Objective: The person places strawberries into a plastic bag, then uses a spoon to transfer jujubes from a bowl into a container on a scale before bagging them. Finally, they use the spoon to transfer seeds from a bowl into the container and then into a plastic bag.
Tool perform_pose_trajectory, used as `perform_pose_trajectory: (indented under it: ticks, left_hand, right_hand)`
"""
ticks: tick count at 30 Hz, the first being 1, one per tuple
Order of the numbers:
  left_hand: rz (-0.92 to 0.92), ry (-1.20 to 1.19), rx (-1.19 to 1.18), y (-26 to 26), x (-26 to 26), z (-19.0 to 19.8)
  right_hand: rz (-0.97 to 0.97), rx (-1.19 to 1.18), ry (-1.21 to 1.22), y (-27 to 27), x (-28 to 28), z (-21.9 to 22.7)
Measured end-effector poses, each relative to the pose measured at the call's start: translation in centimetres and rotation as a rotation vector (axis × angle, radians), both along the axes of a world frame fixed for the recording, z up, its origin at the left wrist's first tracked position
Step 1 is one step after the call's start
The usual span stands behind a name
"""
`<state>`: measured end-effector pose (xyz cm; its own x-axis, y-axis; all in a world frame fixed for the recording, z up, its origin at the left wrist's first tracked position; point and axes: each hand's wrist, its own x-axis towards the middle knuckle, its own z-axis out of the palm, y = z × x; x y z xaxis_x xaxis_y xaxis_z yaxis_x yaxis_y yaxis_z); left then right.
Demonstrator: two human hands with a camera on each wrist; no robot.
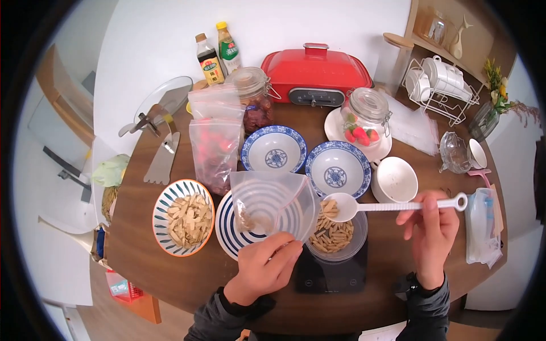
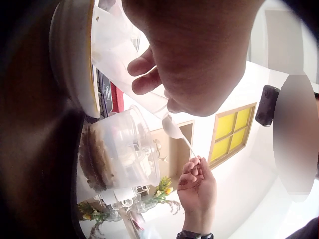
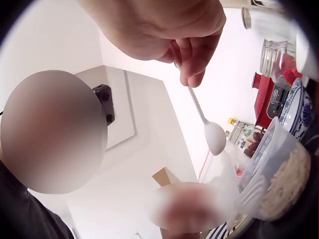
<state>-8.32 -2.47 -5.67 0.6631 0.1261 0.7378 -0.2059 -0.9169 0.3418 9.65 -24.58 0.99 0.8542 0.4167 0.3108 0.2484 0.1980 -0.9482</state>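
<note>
The left hand (image 1: 266, 267) pinches the edge of a clear zip bag (image 1: 267, 199) with a few crumbs in its corner, held above a blue-striped plate (image 1: 226, 227). In the right hand (image 1: 433, 236) is the handle of a white spoon (image 1: 341, 207), its bowl over the near-left side of the clear tub's opening. That tub (image 1: 359, 244) holds short tan pieces and stands on a black scale (image 1: 330, 278). The right wrist view shows the spoon (image 3: 215, 138) below the right hand (image 3: 174, 35); the left wrist view shows the tub (image 2: 119, 149) beside the left hand (image 2: 199, 55).
A bowl of pale slices (image 1: 190, 221) stands left. Behind are two blue-rimmed bowls (image 1: 336, 149), bags of red fruit (image 1: 213, 148), jars (image 1: 368, 108), a white cup (image 1: 395, 179) and a red cooker (image 1: 315, 71). Clear packaging (image 1: 480, 224) lies at the right edge.
</note>
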Motion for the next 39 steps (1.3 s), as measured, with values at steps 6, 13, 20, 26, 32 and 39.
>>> perform_pose_trajectory:
  ticks: [6, 13, 20, 26, 32, 39]
  left_hand:
    - [-0.024, 0.017, 0.01, -0.6, -0.3, 0.7]
    - [-0.01, 0.028, 0.003, -0.7, -0.4, 0.6]
    - [0.037, -0.036, 0.006, -0.4, -0.3, 0.5]
    - [0.061, 0.037, -0.059, -0.7, -0.4, 0.6]
    - [0.048, 0.039, -0.049, -0.7, -0.3, 0.5]
    - [0.066, 0.06, -0.027, -0.6, -0.5, 0.7]
  right_hand:
    - [0.278, -0.221, -0.49, 0.2, -1.9, 1.4]
    - [0.234, -0.226, -0.53, -0.8, -2.9, 2.2]
    - [-0.039, -0.309, -0.667, -0.7, -2.0, 2.6]
    - [0.215, -0.588, -0.937, 0.5, -1.3, 2.2]
    - [0.363, -0.656, -0.905, 0.6, -0.7, 1.7]
    - [0.281, -0.557, -0.781, 1.0, -0.5, 1.7]
